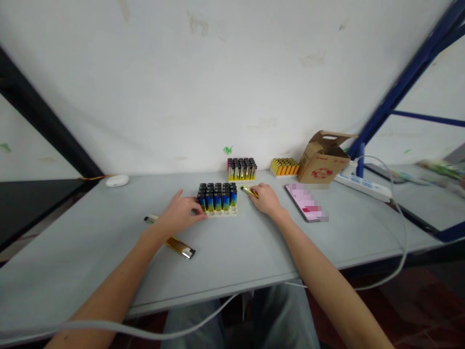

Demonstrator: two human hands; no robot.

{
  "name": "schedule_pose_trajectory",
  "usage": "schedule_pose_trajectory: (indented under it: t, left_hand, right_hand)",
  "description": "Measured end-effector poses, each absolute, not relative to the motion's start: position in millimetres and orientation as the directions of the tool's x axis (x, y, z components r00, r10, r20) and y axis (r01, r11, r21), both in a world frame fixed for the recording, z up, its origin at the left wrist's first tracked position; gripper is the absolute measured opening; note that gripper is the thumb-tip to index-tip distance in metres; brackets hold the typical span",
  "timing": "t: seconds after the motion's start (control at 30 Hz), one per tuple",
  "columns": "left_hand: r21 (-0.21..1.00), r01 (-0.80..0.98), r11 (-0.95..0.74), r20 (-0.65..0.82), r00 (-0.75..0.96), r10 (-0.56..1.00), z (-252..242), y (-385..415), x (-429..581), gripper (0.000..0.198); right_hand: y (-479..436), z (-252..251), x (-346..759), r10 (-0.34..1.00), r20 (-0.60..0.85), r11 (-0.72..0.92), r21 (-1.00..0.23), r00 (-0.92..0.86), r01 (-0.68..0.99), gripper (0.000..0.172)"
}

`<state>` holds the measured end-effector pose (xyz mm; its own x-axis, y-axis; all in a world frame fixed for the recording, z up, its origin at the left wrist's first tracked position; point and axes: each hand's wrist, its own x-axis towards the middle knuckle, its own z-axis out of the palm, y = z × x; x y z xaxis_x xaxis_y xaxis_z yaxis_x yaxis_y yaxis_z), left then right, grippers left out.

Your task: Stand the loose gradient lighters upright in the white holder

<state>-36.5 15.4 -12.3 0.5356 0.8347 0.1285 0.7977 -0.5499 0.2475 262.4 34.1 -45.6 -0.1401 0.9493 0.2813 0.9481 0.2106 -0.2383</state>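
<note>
Blue-and-green lighters [218, 198] with black tops stand upright in rows in a white tray [227, 212]. At the tray's left front corner, my left hand [181, 213] has its thumb and fingers closed on the edge. My right hand [267, 198] rests on the table to the right of the tray, its fingers closed on a yellow lighter [247, 190] whose metal end points left. A brown-and-yellow lighter [179, 246] lies flat, partly covered by my left forearm. Another lighter's black end [149, 219] shows on the far side of that forearm.
Against the wall stand a second tray of lighters [241, 169] and a tray of yellow-orange cylinders [286, 167]. An open cardboard box [321, 162], a phone [305, 202] and a power strip [366, 188] are on the right. A white case [117, 181] sits far left.
</note>
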Motion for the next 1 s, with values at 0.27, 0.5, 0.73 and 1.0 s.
schedule_pose_trajectory:
  t: [0.27, 0.5, 0.73, 1.0]
  left_hand:
    - [0.278, 0.813, -0.512, 0.248, 0.454, 0.856, -24, 10, -18, 0.022]
    - [0.259, 0.814, -0.520, 0.330, 0.432, 0.839, -31, 8, -2, 0.022]
    - [0.221, 0.822, -0.524, 0.361, 0.431, 0.827, -34, 15, 5, 0.023]
    - [0.183, 0.830, -0.526, 0.394, 0.428, 0.813, -36, 17, 10, 0.021]
  right_hand:
    - [44, -55, 268, 0.957, 0.287, 0.171, -0.452, -0.039, 0.875, 0.021]
    - [59, -54, 267, 0.958, 0.243, 0.174, -0.915, 0.152, 0.364, 0.026]
    - [40, -23, 257, 0.970, 0.205, 0.206, -0.979, 0.132, 0.004, 0.035]
    - [18, -7, 238, 0.982, 0.120, 0.093, -0.979, -0.147, -0.182, 0.038]
